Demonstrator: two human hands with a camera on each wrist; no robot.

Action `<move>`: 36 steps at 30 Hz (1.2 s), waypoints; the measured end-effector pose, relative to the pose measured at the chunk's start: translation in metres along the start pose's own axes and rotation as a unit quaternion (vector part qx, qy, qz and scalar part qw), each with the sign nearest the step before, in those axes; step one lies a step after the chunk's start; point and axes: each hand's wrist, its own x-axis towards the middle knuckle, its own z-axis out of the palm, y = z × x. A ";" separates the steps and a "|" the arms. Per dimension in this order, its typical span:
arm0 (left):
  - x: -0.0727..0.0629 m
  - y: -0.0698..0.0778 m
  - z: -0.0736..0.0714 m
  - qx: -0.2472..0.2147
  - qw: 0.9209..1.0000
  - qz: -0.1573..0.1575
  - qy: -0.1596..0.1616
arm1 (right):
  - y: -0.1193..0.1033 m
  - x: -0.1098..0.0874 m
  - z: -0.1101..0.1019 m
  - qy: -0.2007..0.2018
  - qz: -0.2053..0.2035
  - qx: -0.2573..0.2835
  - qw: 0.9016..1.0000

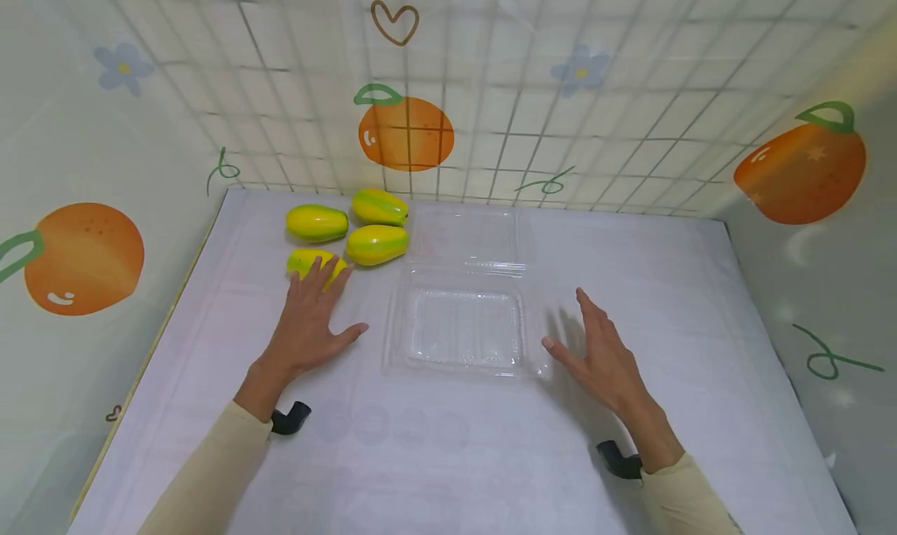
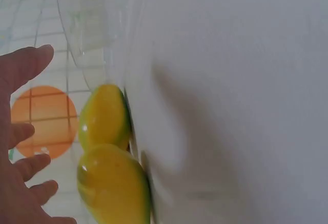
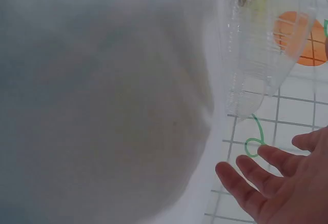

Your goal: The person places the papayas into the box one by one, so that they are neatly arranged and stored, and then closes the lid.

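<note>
Several yellow-green fruits shaped like papayas (image 1: 377, 245) lie together at the back left of the white table. My left hand (image 1: 304, 325) has its fingers spread, and the fingertips overlap the nearest left fruit (image 1: 303, 260) in the head view. In the left wrist view two fruits (image 2: 115, 183) show beyond the spread fingers. A clear plastic clamshell box (image 1: 466, 329) stands opened in the middle, its lid (image 1: 462, 237) folded back towards the wall. To the right of the box my right hand (image 1: 606, 364) hovers with extended fingers, holding nothing.
A wire grid (image 1: 518, 130) behind a printed sheet with oranges closes off the back. Similar printed sheets (image 1: 63, 379) flank the table (image 1: 420, 480) on both sides. A black camera mount (image 1: 290, 418) sits at each wrist.
</note>
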 end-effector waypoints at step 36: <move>0.007 -0.056 0.009 -0.044 0.996 -0.078 0.023 | -0.006 -0.002 0.023 -0.018 0.010 0.117 0.993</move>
